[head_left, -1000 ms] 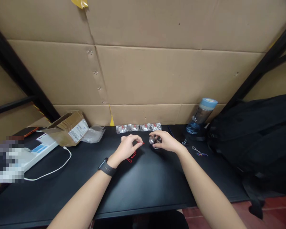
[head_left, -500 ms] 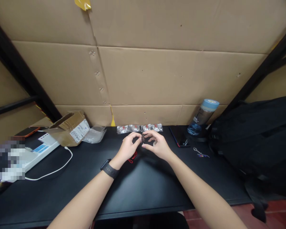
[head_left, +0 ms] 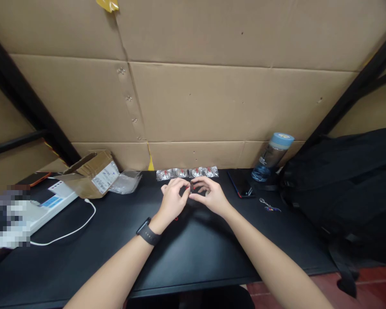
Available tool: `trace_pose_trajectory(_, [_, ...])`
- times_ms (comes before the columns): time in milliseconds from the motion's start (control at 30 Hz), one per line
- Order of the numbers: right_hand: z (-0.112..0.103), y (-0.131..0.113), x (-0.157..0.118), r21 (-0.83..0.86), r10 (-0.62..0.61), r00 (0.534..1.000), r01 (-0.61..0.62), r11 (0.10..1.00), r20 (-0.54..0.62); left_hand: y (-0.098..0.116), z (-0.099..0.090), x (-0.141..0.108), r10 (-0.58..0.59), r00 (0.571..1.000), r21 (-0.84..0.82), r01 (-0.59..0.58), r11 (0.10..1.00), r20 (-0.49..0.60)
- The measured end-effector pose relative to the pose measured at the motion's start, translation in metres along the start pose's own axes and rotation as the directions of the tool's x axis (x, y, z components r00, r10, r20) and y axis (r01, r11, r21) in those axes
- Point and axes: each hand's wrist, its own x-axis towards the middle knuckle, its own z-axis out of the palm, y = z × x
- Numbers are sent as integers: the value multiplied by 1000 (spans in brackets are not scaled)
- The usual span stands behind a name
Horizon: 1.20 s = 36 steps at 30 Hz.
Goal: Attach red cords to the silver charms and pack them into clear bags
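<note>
My right hand (head_left: 212,197) holds a small dark, shiny round piece (head_left: 192,187) upright between thumb and fingertips. From the left, my left hand (head_left: 174,198) pinches a red cord (head_left: 187,187) against this piece, and a bit of red also shows at its right side. Whether the cord passes through a hole is too small to tell. A red end of cord peeks out below the left hand, just over the table; the rest is hidden behind the hand. Behind both hands lies a row of several clear-wrapped round silvery items (head_left: 181,173) with red marks.
A black table (head_left: 193,253) lies below. Left are an opened cardboard box (head_left: 91,174), a plastic bag (head_left: 125,182) and a white power strip (head_left: 53,206) with a cable. Right are a phone (head_left: 241,184), a bottle (head_left: 272,156), a small charm (head_left: 272,209) and a black backpack (head_left: 344,189).
My left hand has brought the red cord up to the dark piece, and red now shows on both sides. Less cord shows below the left hand. The view has shifted slightly.
</note>
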Motion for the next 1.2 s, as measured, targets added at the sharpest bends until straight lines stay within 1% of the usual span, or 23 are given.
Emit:
trace_pose_trajectory(100, [-7, -6, 2, -55, 5, 1000, -5, 998, 8, 3, -2, 0, 10, 999, 33, -8, 999, -38])
trace_pose_trajectory(200, [-13, -12, 3, -172, -55, 996, 65, 983, 64, 3, -3, -1, 22, 998, 42, -19, 999, -58])
trace_pose_trajectory(267, [-14, -14, 3, -200, -87, 991, 105, 974, 97, 4, -2, -2, 37, 998, 40, -35, 999, -58])
trace_pose_trajectory(400, [-13, -11, 3, -232, -90, 989, 115, 966, 114, 5, -3, -2, 58, 997, 16, -57, 998, -58])
trace_pose_trajectory(500, [-15, -5, 2, -352, -97, 988, 133, 927, 118, 4, -6, -1, 72, 996, -24, -74, 997, -42])
trace_pose_trajectory(600, [-19, 0, 2, -421, -128, 982, 174, 890, 137, 1, -5, 0, 119, 992, 10, -120, 993, 38])
trace_pose_trajectory(700, [-21, 1, 2, -393, -140, 978, 190, 900, 154, -6, 1, -2, 160, 976, 96, -175, 980, 145])
trace_pose_trajectory(800, [-20, 4, 2, -434, -95, 981, 160, 886, 168, -15, 8, -3, 181, 956, 139, -217, 966, 231])
trace_pose_trajectory(867, [-19, 10, 2, -497, -45, 986, 121, 859, 162, -23, 9, -1, 176, 952, 154, -219, 964, 249])
trace_pose_trajectory(967, [-19, 20, 3, -555, 20, 991, 56, 830, 130, -34, -1, 5, 143, 956, 175, -191, 966, 257])
trace_pose_trajectory(1033, [-22, 26, 4, -574, 58, 993, 13, 819, 105, -41, -11, 10, 124, 947, 183, -184, 966, 296])
trace_pose_trajectory(1100, [-29, 30, 5, -597, 101, 988, -11, 802, 117, -46, -21, 14, 135, 917, 175, -213, 961, 375])
trace_pose_trajectory(1200, [-45, 32, 4, -637, 173, 959, 11, 771, 225, -50, -29, 15, 160, 866, 150, -258, 954, 474])
